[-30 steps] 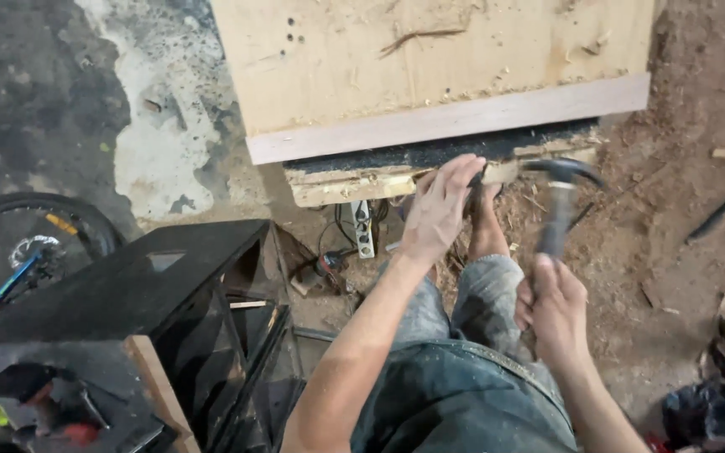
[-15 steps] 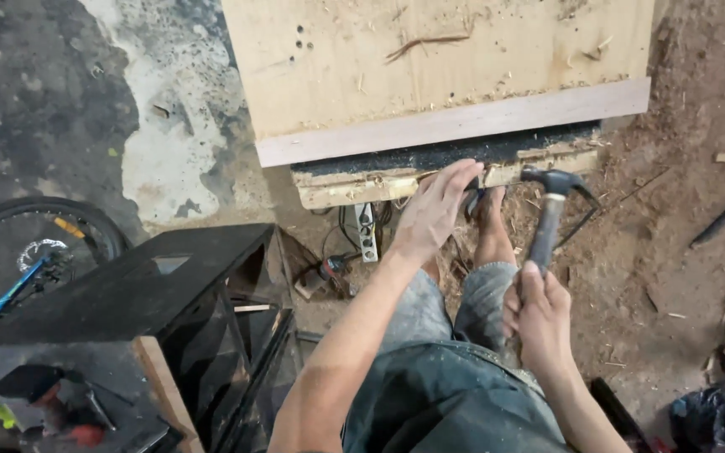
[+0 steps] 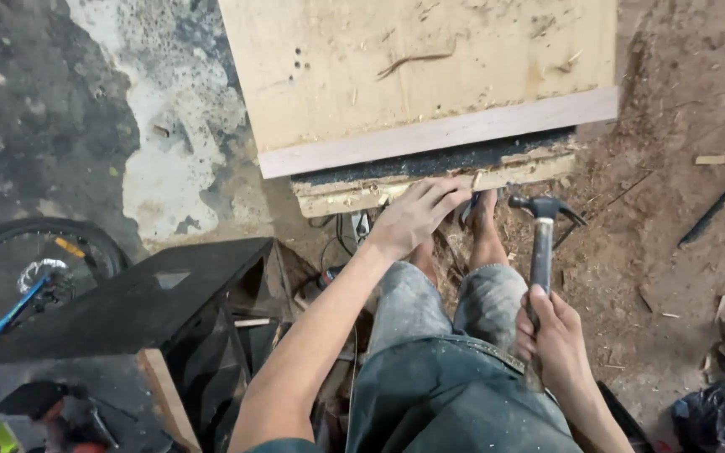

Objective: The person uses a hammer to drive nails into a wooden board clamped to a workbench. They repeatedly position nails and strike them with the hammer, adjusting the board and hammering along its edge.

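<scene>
Right hand (image 3: 551, 335) grips the claw hammer (image 3: 542, 243), head raised just beside the board edge (image 3: 430, 186). Left hand (image 3: 417, 216) rests there, fingers spread flat.

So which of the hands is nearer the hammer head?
Right. The right hand grips the hammer handle below the head; the left hand rests on the plywood edge beside it.

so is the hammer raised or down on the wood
Raised. The right hand grips the hammer by its handle, head up and clear of the board edge where the left hand rests.

Rough matt plywood board (image 3: 413, 75); dark metal hammer (image 3: 541, 252); dusty denim
</scene>
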